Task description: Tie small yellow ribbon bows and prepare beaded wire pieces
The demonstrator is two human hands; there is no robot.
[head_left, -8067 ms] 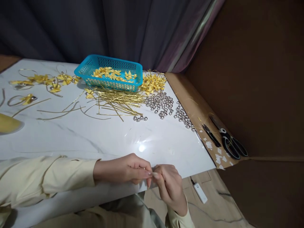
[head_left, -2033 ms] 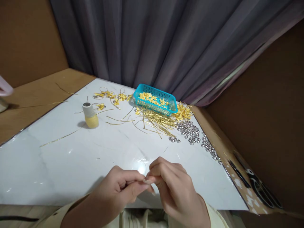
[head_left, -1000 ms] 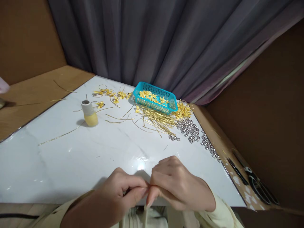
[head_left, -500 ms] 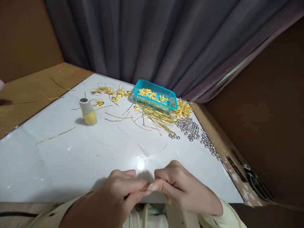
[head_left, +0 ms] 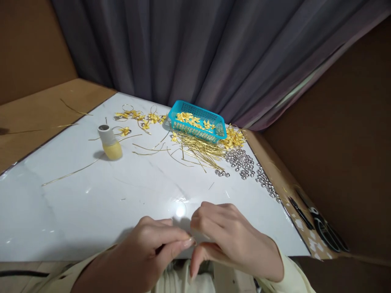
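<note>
left hand (head_left: 152,248) and right hand (head_left: 227,240) meet at 6 o'clock over the near edge of the white marble-look table (head_left: 91,203), fingertips pinched together on something too small to make out. turquoise plastic basket (head_left: 198,127) at 12 o'clock, thin gold wire strips (head_left: 198,150) before it, silver round beads (head_left: 242,160) at 1 o'clock, yellow thread spool (head_left: 110,143) at 10 o'clock.

Basket (head_left: 195,131) behind pins (head_left: 198,151); beads (head_left: 242,162) right.
</note>
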